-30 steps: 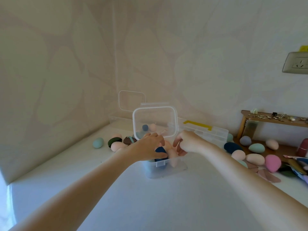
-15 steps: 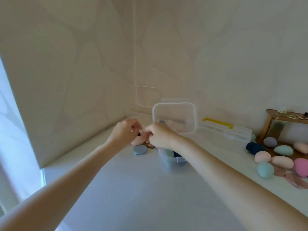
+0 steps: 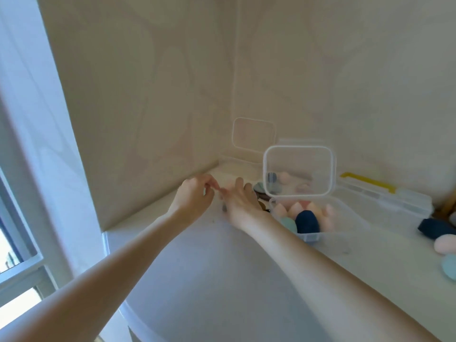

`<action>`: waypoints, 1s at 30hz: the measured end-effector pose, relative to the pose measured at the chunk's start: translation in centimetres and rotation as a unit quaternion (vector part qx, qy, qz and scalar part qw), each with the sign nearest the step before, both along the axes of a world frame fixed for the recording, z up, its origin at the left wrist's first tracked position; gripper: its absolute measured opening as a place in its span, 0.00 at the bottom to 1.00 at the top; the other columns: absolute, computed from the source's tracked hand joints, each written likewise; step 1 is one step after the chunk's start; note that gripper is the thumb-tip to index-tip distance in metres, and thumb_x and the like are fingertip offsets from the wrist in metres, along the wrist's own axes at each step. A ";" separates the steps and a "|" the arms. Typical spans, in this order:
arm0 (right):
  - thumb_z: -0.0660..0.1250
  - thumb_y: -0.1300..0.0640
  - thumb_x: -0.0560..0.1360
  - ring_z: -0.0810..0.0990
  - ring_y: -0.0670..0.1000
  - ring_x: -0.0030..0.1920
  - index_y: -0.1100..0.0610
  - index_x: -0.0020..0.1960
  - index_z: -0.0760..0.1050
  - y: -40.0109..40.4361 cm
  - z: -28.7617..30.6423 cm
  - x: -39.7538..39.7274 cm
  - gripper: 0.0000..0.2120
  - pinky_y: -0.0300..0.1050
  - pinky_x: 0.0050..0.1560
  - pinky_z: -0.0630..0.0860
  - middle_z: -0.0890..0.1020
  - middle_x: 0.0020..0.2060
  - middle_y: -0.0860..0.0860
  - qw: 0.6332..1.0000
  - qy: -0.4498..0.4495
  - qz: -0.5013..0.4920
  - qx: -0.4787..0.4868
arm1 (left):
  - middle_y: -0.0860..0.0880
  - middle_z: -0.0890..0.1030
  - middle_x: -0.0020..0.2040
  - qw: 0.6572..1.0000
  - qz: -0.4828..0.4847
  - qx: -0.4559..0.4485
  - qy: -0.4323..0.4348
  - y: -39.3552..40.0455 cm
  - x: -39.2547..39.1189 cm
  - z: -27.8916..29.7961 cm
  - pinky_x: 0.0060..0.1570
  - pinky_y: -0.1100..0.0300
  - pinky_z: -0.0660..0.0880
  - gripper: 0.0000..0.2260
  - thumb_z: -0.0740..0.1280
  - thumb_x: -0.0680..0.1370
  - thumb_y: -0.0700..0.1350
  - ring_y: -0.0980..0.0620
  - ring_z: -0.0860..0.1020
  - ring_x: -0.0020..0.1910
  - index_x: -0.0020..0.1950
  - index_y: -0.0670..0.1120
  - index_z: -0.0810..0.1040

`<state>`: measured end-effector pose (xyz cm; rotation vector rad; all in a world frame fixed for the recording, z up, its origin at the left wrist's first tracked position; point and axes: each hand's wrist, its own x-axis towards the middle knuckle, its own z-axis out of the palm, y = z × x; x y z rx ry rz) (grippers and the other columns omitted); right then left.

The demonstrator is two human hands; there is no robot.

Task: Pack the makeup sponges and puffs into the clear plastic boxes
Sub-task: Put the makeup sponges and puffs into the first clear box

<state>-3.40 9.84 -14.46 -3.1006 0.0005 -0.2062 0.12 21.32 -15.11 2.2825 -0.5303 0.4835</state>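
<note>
A clear plastic box (image 3: 345, 218) stands on the white table with its lid (image 3: 299, 171) tipped up. Inside lie peach sponges (image 3: 294, 209), a navy sponge (image 3: 307, 221) and a teal one (image 3: 287, 223). My right hand (image 3: 240, 202) hovers low just left of the box, fingers spread, over a grey puff (image 3: 224, 209) whose edge peeks out beneath it. More puffs (image 3: 260, 189) lie behind that hand. My left hand (image 3: 195, 197) is beside it, fingers curled, fingertips meeting my right hand's; motion blur hides whether it holds anything.
A second clear box with a raised lid (image 3: 254, 134) sits in the wall corner. A flat organiser with a yellow handle (image 3: 367, 185) lies behind the box. Loose navy (image 3: 434, 228), pink (image 3: 444, 244) and teal (image 3: 450, 267) sponges rest at the right edge. A window frame (image 3: 22, 262) is on the left.
The view has swung left. Both hands left the box and moved to the puffs at its left; my right hand has opened out, and the peach puff seen between the hands is out of sight.
</note>
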 end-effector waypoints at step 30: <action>0.62 0.68 0.72 0.75 0.52 0.43 0.59 0.56 0.79 -17.7 4.6 -9.4 0.16 0.38 0.33 0.68 0.81 0.49 0.54 0.982 0.134 -0.107 0.076 | 0.49 0.80 0.54 0.943 -0.226 0.246 0.015 -16.0 -7.6 0.9 0.49 0.52 0.75 0.14 0.55 0.79 0.46 0.47 0.77 0.52 0.57 0.51 0.79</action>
